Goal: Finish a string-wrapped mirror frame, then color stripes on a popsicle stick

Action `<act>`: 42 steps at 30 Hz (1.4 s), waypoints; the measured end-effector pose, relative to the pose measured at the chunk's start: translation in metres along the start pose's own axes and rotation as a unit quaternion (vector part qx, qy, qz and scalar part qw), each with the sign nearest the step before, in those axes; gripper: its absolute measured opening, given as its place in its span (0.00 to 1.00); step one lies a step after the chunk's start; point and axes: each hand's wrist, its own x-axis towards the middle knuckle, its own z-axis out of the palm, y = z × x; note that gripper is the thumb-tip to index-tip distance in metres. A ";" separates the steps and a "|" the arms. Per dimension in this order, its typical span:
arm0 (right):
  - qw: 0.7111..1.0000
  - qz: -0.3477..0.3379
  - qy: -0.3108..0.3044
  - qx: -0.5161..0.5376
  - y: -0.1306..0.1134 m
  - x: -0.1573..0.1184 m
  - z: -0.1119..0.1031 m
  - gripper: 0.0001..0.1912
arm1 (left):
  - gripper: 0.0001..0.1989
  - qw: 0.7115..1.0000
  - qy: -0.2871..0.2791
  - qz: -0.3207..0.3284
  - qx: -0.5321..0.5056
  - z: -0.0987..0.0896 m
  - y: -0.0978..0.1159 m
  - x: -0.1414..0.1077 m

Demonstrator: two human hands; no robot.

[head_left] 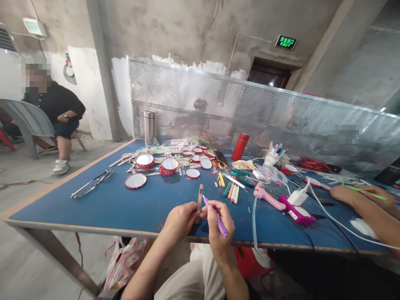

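Observation:
Near the table's front edge, my left hand (183,220) pinches the lower part of a flat wooden craft stick (200,198), which stands up with coloured marks near its top. Held like a pen in my right hand (221,221) is a purple marker (221,224), its tip close to the stick's upper part. I cannot tell whether the tip touches the wood. Beyond my hands lie several capped markers (233,193) in teal, orange, pink and yellow. Round red-rimmed discs (136,181) lie farther back, some in stacks, among many loose craft sticks (125,159).
A steel flask (149,127) and a red flask (240,146) stand at the back, before a perforated metal screen (187,91). On the right are a pink handheld fan (269,196), a purple power strip (296,212), cables and a co-worker's arm (353,196). Glasses (92,183) lie left.

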 end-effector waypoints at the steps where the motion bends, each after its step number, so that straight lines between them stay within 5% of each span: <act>1: 1.000 -0.001 0.001 0.005 0.000 0.000 0.000 0.05 | 0.11 1.000 0.000 0.000 -0.002 0.000 0.000 0.000; 42: 1.000 0.010 -0.026 -0.009 -0.001 0.000 0.000 0.06 | 0.09 1.000 0.013 0.013 -0.005 0.000 -0.001 -0.001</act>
